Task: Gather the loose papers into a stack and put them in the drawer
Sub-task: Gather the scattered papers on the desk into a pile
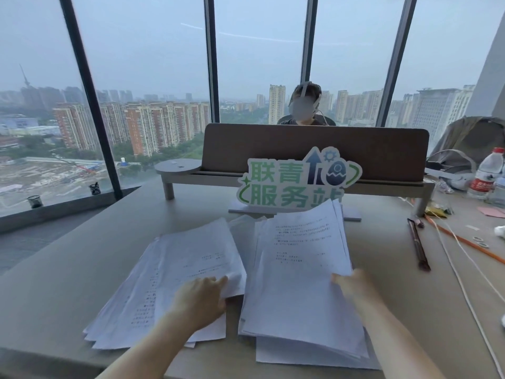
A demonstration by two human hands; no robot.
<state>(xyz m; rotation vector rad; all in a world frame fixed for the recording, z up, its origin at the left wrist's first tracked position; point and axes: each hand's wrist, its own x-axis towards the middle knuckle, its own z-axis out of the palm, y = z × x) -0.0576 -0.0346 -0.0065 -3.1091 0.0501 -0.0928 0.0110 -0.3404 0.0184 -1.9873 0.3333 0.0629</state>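
Note:
Loose white printed papers lie in two spread piles on the grey desk (82,269). The left pile (164,269) fans out toward the desk's near left. The right pile (297,272) is thicker, and its far end is lifted off the desk. My left hand (200,302) rests on the left pile's right edge, fingers pinching the corner of a top sheet. My right hand (355,284) holds the right pile at its right edge. No drawer is in view.
A green and white cut-out sign (295,181) stands just behind the papers, before a brown desk divider (314,151). A person sits beyond it. At right lie a dark pen (418,244), an orange pencil (464,243), a white cord (464,283) and a water bottle (486,173).

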